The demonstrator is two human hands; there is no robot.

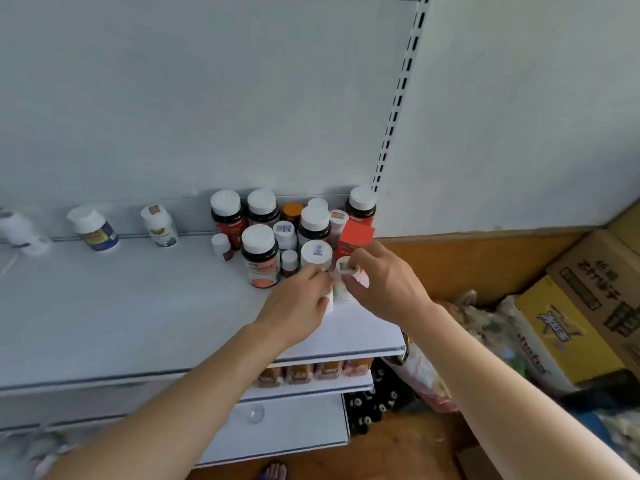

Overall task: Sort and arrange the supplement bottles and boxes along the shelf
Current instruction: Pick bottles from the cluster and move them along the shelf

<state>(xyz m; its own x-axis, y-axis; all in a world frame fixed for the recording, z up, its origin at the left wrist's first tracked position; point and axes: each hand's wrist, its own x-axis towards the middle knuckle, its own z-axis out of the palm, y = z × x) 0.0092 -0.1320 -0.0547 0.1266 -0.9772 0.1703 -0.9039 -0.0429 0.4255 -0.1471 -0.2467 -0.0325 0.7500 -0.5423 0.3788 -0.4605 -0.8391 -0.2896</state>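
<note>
White shelf (138, 306) — both hands' fingers grip small white-capped bottles (346, 268); labels blurred.

White shelf (145, 306) bearing a tight cluster of white-capped bottles (259, 254) and a red box (355, 241) at its right end, with three more bottles (95, 228) spaced well apart along the back toward the left.
</note>
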